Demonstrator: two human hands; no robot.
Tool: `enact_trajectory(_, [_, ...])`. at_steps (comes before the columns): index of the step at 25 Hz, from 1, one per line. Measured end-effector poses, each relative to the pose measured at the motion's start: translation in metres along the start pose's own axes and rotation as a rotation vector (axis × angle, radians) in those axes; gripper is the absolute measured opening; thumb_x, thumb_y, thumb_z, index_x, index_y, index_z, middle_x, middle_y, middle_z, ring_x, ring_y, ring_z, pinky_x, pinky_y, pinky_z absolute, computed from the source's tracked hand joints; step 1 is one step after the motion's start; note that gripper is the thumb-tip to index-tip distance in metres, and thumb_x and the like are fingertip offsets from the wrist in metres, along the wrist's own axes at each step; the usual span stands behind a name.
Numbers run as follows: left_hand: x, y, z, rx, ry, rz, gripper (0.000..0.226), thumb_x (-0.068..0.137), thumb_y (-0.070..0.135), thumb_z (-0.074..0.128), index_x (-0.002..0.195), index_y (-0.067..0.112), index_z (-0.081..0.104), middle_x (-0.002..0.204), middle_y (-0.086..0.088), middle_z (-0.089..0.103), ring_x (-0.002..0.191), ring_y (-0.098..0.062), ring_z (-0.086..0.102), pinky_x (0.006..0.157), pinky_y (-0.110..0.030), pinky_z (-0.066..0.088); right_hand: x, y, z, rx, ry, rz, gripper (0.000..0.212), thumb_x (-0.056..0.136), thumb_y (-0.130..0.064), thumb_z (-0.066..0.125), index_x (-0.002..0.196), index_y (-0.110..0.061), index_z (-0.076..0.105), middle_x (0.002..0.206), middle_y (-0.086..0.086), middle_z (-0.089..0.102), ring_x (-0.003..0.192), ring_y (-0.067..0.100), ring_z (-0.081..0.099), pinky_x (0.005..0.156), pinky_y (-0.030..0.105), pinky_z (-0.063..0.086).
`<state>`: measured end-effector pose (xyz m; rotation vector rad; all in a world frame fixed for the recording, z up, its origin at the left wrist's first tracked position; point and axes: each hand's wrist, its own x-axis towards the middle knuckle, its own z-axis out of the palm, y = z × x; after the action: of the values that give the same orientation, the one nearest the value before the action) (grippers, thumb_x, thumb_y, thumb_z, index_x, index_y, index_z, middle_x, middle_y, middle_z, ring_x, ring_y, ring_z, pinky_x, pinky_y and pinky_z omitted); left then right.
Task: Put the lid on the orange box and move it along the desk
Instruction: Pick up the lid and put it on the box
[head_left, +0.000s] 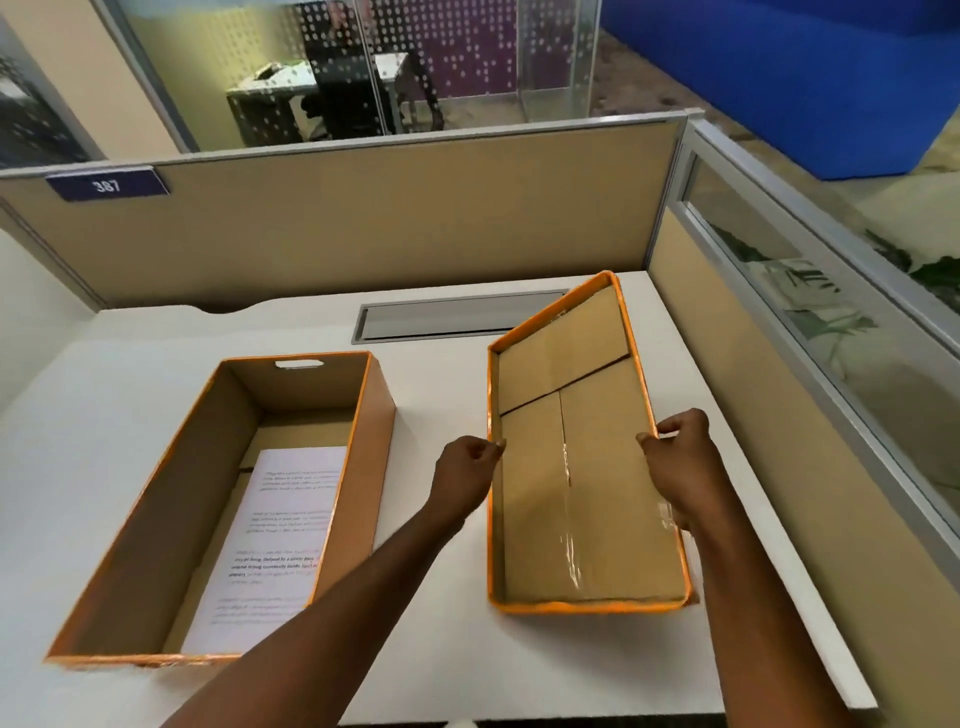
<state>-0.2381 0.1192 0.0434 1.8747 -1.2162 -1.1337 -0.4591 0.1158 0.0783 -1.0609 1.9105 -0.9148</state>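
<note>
The orange box (150, 519) stands open on the left of the white desk (447, 597), brown cardboard inside, with a printed sheet of paper (280, 540) lying on its floor. To its right is the orange lid (582, 467), upside down with its brown inside facing up and its far end tilted upward. My left hand (465, 475) pinches the lid's left rim. My right hand (680, 457) pinches its right rim. The lid's near end is close to the desk; I cannot tell if it touches.
A grey cable slot (457, 314) is set into the desk behind the box and lid. Beige partition walls (395, 218) close the desk at the back and the right. The desk's front edge runs near the bottom of the view.
</note>
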Motion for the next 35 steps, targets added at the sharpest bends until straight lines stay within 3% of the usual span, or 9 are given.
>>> enact_trajectory(3, [-0.029,0.05,-0.014,-0.201,-0.138,0.102,0.038,0.093,0.042,0.053,0.099,0.007,0.066,0.102,-0.018,0.069,0.086,-0.025,0.065,0.078,-0.039,0.055,-0.036,-0.037,0.01,0.044,-0.008,-0.108,0.028,0.09,-0.024,0.059,0.104,-0.023,0.035,0.097,0.005,0.056,0.066,0.008,0.054,0.046,0.018,0.037])
enact_trajectory(9, [-0.065,0.107,-0.06,-0.286,-0.2,0.163,0.053,0.089,0.048,0.056,0.127,0.012,0.057,0.116,-0.009,0.064,0.098,-0.025,0.067,0.078,-0.037,0.058,-0.123,-0.096,0.059,-0.011,0.065,-0.346,0.04,0.088,-0.026,0.06,0.118,-0.015,0.036,0.116,0.013,0.062,0.092,0.025,0.065,0.069,0.023,0.046])
enact_trajectory(13, [-0.077,0.1,-0.118,-0.406,-0.096,0.178,0.047,0.08,0.04,0.072,0.116,0.012,0.061,0.105,-0.01,0.07,0.087,-0.023,0.07,0.071,-0.032,0.06,-0.18,-0.121,0.098,-0.112,0.033,-0.577,0.046,0.086,-0.026,0.064,0.119,-0.018,0.034,0.109,0.006,0.063,0.079,0.012,0.06,0.066,0.02,0.048])
enact_trajectory(16, [-0.076,0.074,-0.17,-0.48,-0.063,0.173,0.045,0.084,0.028,0.07,0.123,0.01,0.056,0.11,-0.01,0.069,0.087,-0.021,0.071,0.062,-0.026,0.06,-0.212,-0.132,0.132,-0.104,-0.081,-0.643,0.043,0.085,-0.036,0.062,0.115,-0.032,0.032,0.103,-0.014,0.053,0.07,-0.005,0.054,0.059,-0.003,0.038])
enact_trajectory(19, [-0.07,0.043,-0.23,-0.522,-0.106,0.142,0.049,0.086,0.028,0.067,0.131,0.015,0.052,0.12,-0.008,0.065,0.099,-0.028,0.067,0.08,-0.043,0.058,-0.221,-0.14,0.152,0.027,-0.117,-0.599,0.032,0.085,-0.039,0.061,0.107,-0.035,0.038,0.105,-0.019,0.052,0.084,-0.009,0.052,0.061,-0.002,0.033])
enact_trajectory(24, [-0.048,-0.018,-0.338,-0.69,-0.288,0.07,0.046,0.088,0.031,0.063,0.132,0.02,0.053,0.125,-0.012,0.066,0.106,-0.035,0.066,0.079,-0.049,0.059,-0.214,-0.125,0.171,-0.205,0.316,-0.362,0.055,0.083,-0.054,0.055,0.122,-0.016,0.043,0.129,0.009,0.054,0.11,0.023,0.053,0.083,0.032,0.045])
enact_trajectory(27, [-0.035,-0.043,-0.369,-0.727,-0.36,0.05,0.048,0.088,0.033,0.061,0.134,0.022,0.051,0.125,-0.011,0.066,0.108,-0.036,0.067,0.08,-0.051,0.058,-0.216,-0.11,0.181,-0.27,0.199,-0.057,0.073,0.081,-0.066,0.04,0.134,-0.017,0.035,0.139,0.014,0.048,0.121,0.037,0.05,0.093,0.048,0.044])
enact_trajectory(30, [-0.03,-0.061,-0.386,-0.779,-0.447,0.036,0.046,0.088,0.033,0.06,0.132,0.021,0.051,0.124,-0.012,0.067,0.108,-0.037,0.067,0.086,-0.053,0.057,-0.237,-0.107,0.201,-0.076,-0.082,0.036,0.073,0.081,-0.071,0.032,0.133,-0.021,0.039,0.127,0.01,0.055,0.108,0.035,0.057,0.09,0.05,0.045])
enact_trajectory(35, [-0.029,-0.082,-0.392,-0.423,-0.045,0.283,0.034,0.09,0.038,0.058,0.12,0.022,0.06,0.114,0.0,0.069,0.1,-0.024,0.069,0.093,-0.05,0.054,-0.251,-0.101,0.23,-0.019,-0.013,-0.062,0.06,0.085,-0.065,0.036,0.113,-0.015,0.054,0.11,0.012,0.063,0.092,0.031,0.062,0.083,0.046,0.049])
